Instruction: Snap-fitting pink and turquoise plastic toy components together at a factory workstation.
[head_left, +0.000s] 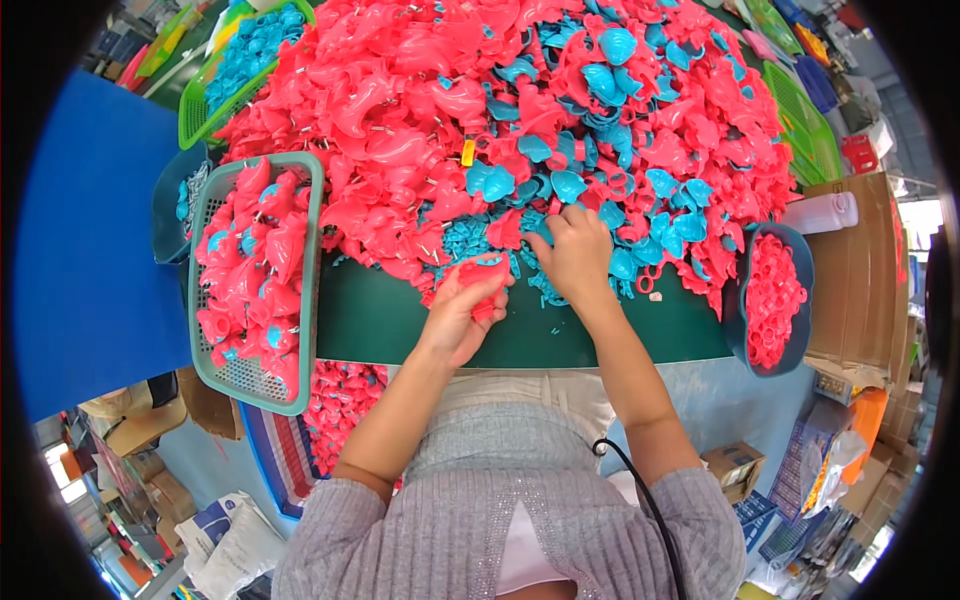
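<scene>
My left hand (462,312) is closed around a pink plastic shell piece (484,278), held just above the near edge of the pile; a bit of blue shows at its top. My right hand (574,252) reaches into the pile with fingers curled down among blue plastic shell pieces (568,186). What its fingertips grip is hidden. Between and beyond the hands lie small blue plastic bits (465,237). The large heap of glossy pink plastic parts (385,110), mixed with blue ones, spreads across the green table (400,335).
A grey-green basket (314,250) of pink-and-blue assembled pieces stands at the left, beside a dark bin (170,240) with metal bits. A dark tub (800,335) of small pink parts sits at the right, near a cardboard box (850,290) and a white bottle (822,212). Green baskets (195,125) stand farther back.
</scene>
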